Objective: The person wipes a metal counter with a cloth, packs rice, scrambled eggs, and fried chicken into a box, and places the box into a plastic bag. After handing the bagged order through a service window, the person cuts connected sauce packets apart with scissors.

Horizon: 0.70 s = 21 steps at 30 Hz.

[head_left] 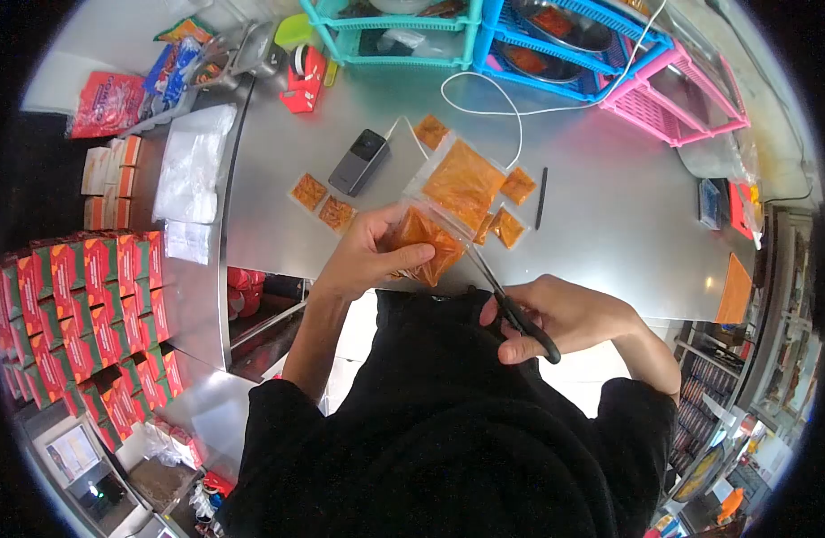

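My left hand (376, 254) is closed on a clear plastic packet of orange sauce (427, 247), its thumb lying across the front. In my right hand (556, 316) is a pair of black-handled scissors (517, 316), with the blades reaching up to the packet's right edge. Whether the blades are parted I cannot make out. Just beyond lies a larger flat orange packet (464, 186), partly overlapped by the held one. Small orange sachets lie around it, such as one sachet (518, 186) to the right and another sachet (308, 191) to the left.
On the steel table (609, 197) lie a grey power bank (359, 162) with a white cable and a black stick (542, 198). A red tape dispenser (303, 81) stands at the back left. Teal, blue (556, 58) and pink racks line the back. Stacked red-green boxes (90, 314) fill the left.
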Motion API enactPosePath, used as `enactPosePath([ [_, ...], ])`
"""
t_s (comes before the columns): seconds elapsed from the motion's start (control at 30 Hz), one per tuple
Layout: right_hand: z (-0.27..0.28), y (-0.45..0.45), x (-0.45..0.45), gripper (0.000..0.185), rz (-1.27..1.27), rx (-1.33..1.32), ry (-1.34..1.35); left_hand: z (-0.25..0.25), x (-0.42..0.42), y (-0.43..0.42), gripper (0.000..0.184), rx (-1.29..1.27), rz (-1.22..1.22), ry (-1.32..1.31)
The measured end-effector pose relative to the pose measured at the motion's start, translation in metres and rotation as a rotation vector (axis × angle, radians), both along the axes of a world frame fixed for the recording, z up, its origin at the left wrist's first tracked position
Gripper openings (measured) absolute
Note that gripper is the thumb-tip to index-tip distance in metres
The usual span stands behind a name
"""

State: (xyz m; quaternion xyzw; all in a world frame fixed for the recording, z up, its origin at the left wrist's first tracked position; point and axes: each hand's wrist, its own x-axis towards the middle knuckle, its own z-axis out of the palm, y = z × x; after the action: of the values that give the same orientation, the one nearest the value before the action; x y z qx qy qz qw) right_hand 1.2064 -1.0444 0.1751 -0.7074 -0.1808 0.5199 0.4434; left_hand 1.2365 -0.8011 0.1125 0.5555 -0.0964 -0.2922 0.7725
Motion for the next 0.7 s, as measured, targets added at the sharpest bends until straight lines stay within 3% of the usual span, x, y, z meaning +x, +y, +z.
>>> enactPosePath([
  [0.4,-0.007,0.005,0.014,0.043,-0.052,0.002,-0.006,0.009,-0.001,0.005,0.038,-0.008,-0.090,0.071],
  [0.6,-0.010,0.009,0.009,0.042,-0.175,-0.001,0.026,0.008,-0.001,0.006,0.036,0.014,-0.126,0.099],
  [0.7,-0.014,0.017,0.005,0.044,-0.250,0.119,-0.148,0.006,-0.002,0.005,0.036,0.062,-0.192,0.126],
])
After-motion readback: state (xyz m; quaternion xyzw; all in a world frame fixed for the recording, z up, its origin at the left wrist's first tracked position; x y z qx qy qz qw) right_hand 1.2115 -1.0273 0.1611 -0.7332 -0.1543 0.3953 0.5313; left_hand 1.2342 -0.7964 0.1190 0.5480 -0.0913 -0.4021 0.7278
